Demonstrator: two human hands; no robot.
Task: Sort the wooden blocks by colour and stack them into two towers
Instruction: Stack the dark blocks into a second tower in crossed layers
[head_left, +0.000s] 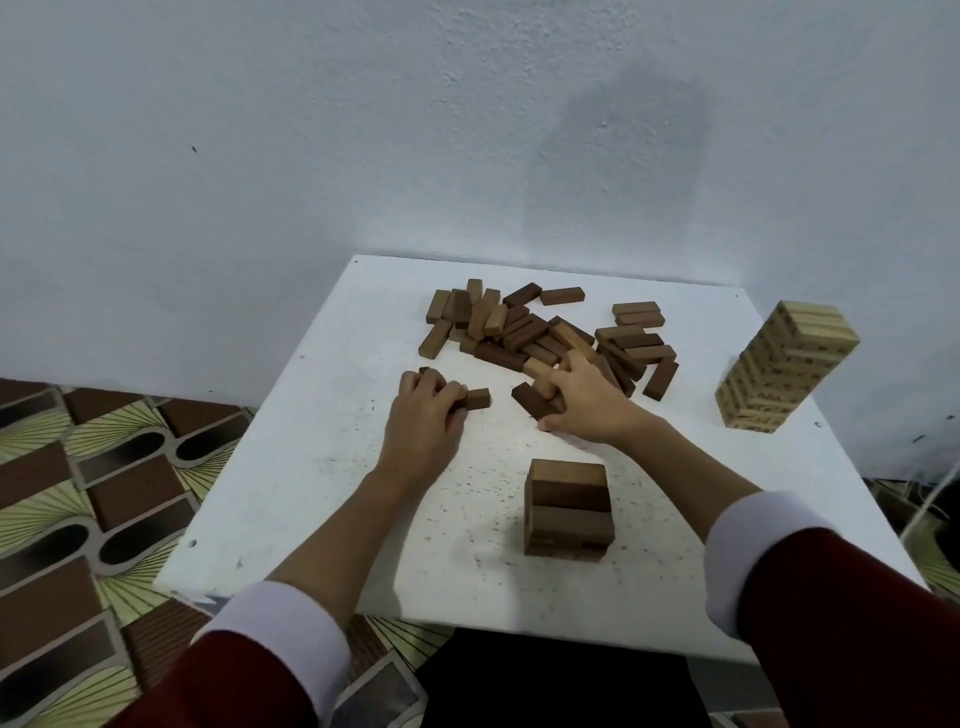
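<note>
The wooden blocks (545, 332) lie mostly in a loose brown pile on the far half of the white table (322, 467), just beyond both hands, with their long axes pointing every which way. The left hand (423, 421) is curled around 1 dark block (475, 400), which lies flat with its long axis running left to right and its free end sticking out toward the right; a second dark end shows just behind the fingers, though whether that is a separate block I cannot tell. The right hand (582, 400) sits at the near edge of the pile, fingers bent and pinching a dark block (532, 401) whose long axis slants from far-left to near-right, and its knuckles touch the pile's nearest pieces. The short brown stack (569, 506) stands nearer the person than either hand, below and slightly left of the right wrist, so the right hand is the closer of the 2; its top layer runs left to right. My judgement is that the coming move turns on this: both held blocks must travel back toward the body, and the slanted one needs turning to suit the next layer. The pale tower (787, 364) stands tall at the far right, well apart from both hands, and looks finished.
</note>
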